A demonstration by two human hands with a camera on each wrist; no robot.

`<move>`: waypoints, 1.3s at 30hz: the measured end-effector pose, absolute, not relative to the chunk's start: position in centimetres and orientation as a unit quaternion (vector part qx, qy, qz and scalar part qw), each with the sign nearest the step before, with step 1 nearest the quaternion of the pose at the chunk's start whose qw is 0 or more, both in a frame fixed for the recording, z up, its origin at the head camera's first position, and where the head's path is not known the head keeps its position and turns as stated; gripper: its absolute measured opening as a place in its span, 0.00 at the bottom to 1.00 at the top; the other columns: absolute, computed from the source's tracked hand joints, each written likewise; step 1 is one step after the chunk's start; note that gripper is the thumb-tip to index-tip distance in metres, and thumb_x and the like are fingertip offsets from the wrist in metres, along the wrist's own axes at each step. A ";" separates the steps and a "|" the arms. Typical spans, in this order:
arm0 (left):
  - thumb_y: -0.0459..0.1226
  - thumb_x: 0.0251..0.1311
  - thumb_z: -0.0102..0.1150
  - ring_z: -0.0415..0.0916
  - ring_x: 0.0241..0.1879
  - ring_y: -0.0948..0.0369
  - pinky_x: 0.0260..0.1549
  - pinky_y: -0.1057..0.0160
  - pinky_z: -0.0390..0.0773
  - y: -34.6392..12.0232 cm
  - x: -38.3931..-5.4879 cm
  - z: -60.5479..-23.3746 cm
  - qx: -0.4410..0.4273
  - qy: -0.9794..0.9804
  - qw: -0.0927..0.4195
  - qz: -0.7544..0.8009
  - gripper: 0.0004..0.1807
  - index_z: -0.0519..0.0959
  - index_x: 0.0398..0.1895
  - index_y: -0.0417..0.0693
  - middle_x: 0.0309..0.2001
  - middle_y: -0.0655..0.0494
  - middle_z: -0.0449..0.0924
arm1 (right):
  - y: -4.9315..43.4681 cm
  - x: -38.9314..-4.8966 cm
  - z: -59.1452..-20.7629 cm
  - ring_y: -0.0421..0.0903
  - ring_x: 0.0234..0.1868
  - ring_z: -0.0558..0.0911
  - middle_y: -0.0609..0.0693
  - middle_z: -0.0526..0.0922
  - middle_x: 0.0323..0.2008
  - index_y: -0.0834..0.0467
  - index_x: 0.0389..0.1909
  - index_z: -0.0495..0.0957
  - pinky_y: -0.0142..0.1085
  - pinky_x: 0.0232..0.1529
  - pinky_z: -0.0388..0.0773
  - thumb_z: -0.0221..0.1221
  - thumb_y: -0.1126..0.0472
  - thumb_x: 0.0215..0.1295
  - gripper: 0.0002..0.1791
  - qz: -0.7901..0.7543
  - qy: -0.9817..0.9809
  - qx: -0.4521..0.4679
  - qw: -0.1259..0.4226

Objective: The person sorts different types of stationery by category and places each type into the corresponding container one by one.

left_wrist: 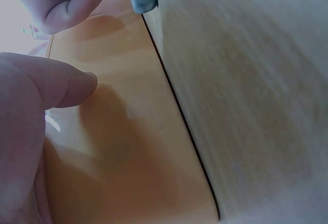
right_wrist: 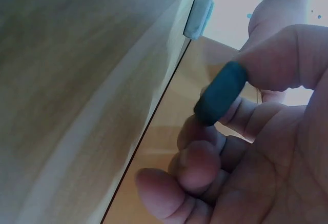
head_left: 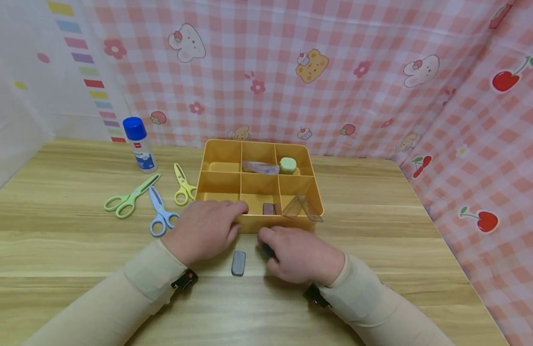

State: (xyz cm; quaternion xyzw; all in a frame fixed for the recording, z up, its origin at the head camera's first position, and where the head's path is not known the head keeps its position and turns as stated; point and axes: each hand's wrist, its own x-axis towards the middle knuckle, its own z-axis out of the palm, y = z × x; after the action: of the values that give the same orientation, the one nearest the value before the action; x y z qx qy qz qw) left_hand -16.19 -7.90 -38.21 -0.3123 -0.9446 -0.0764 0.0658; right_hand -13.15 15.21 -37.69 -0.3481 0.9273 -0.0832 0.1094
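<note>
A yellow six-compartment organizer box [head_left: 254, 225] stands in front of me. My left hand [head_left: 203, 230] grips its front wall at the left, fingers over the rim and thumb on the outer face; the fingertips are hidden. Just in front of the box, my right hand [head_left: 303, 254] pinches a small dark teal block [right_wrist: 220, 93], perhaps an eraser, between thumb and fingers. On the table between the hands lies a grey rounded block [head_left: 238, 263]. A small purple block [head_left: 268, 209] sits in the front middle compartment.
Inside the box are a clear triangular ruler [head_left: 298, 206], a light green rounded item [head_left: 288, 166] and a translucent item [head_left: 261, 167]. Left of it lie green scissors [head_left: 130, 198], blue scissors [head_left: 160, 211] and yellow scissors [head_left: 184, 187]. A blue-capped glue bottle [head_left: 141, 149] stands behind them.
</note>
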 end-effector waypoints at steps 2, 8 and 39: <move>0.46 0.73 0.57 0.69 0.20 0.60 0.19 0.60 0.65 -7.9 -16.2 -38.2 -0.313 -0.944 0.070 -0.078 0.06 0.74 0.43 0.56 0.26 0.62 0.76 | 15.2 -13.2 -37.7 0.41 0.36 0.75 0.43 0.76 0.34 0.51 0.45 0.73 0.36 0.40 0.75 0.62 0.57 0.63 0.12 -0.090 0.927 -0.348 0.110; 0.46 0.73 0.57 0.68 0.20 0.61 0.19 0.60 0.65 -7.9 -16.2 -38.2 -0.314 -0.944 0.067 -0.078 0.06 0.75 0.44 0.56 0.26 0.62 0.76 | 15.2 -13.3 -37.6 0.41 0.32 0.74 0.42 0.74 0.30 0.51 0.43 0.72 0.34 0.37 0.73 0.61 0.57 0.64 0.10 -0.107 0.924 -0.350 0.107; 0.46 0.73 0.57 0.68 0.21 0.60 0.21 0.60 0.66 -7.9 -16.1 -38.1 -0.312 -0.945 0.064 -0.079 0.06 0.75 0.45 0.57 0.27 0.62 0.76 | 14.9 -13.5 -37.6 0.41 0.33 0.75 0.41 0.75 0.30 0.51 0.44 0.73 0.35 0.37 0.73 0.63 0.55 0.66 0.10 -0.106 0.920 -0.361 0.112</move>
State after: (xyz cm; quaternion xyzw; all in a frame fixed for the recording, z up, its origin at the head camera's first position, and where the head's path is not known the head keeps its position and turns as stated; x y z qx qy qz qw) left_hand -16.10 -7.86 -38.08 -0.3119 -0.9447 -0.0789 0.0644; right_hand -13.49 14.95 -37.58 -0.3609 0.9198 -0.1056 0.1122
